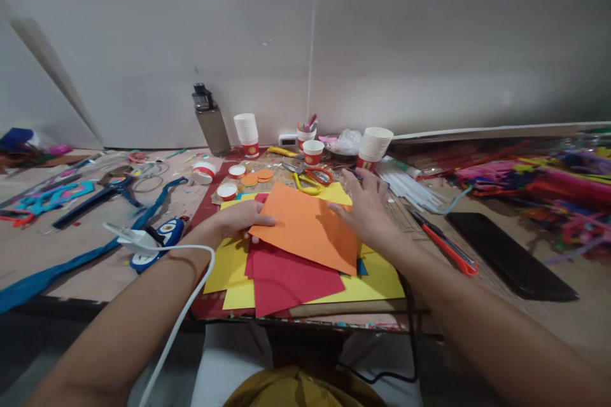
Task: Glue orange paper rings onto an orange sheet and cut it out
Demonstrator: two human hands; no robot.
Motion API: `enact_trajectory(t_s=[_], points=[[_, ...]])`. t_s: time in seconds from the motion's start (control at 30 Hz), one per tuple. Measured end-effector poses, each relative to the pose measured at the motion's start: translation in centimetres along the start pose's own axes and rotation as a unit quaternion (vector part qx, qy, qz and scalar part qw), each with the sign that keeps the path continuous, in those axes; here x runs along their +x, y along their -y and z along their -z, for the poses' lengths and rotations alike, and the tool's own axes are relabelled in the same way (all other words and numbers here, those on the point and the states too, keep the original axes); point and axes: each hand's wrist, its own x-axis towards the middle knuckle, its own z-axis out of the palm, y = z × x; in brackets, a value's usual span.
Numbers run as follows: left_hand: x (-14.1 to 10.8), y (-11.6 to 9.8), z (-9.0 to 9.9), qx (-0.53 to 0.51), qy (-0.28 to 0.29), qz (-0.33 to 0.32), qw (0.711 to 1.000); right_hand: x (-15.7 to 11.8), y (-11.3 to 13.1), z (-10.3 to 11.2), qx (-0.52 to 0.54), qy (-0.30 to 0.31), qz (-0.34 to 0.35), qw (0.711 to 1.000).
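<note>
My left hand [243, 219] pinches the left edge of an orange sheet of paper [310, 229], thumb on top and fingers beneath. The sheet lies tilted over red paper [296, 280] and larger yellow sheets [382, 283]. Over the sheet's right edge, my right hand [367, 206] is open with its fingers apart. A slim dark thing shows at its fingertips; whether they touch it I cannot make out. Just beyond the papers are yellow-handled scissors [307, 184] and red-handled scissors [319, 176]. Orange paper discs [249, 179] lie beside cut cup pieces [227, 191].
Stacked paper cups [375, 145], another cup stack [247, 133] and a bottle [212, 124] stand at the back. To the right lie a red utility knife [449, 245], a black phone [510, 254] and coloured pipe cleaners [573, 197]. A white cable [200, 280] crosses my left forearm.
</note>
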Motion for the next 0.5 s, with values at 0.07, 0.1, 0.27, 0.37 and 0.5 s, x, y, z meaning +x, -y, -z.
enact_trajectory(t_s=[0.07,0.1,0.27,0.37,0.5], points=[[-0.3,-0.3,-0.6,0.062,0.003,0.005,0.998,-0.8,1.1,0.0,-0.007,0.037,0.082,0.996],[-0.4,-0.5,-0.7,0.107,-0.001,0.006,0.994,-1.3,1.6,-0.1,0.004,0.093,0.131,0.987],[-1.0,-1.0,1.4,0.235,-0.173,-0.015,0.956,-3.7,3.0,-1.1,-0.005,0.310,0.256,0.916],[-0.5,-0.5,3.9,0.336,-0.389,-0.085,0.853,-3.9,3.0,-1.6,-0.015,0.314,0.259,0.913],[0.9,1.2,5.9,0.425,-0.499,-0.011,0.755,-3.6,3.0,-1.8,-0.013,0.311,0.255,0.915]])
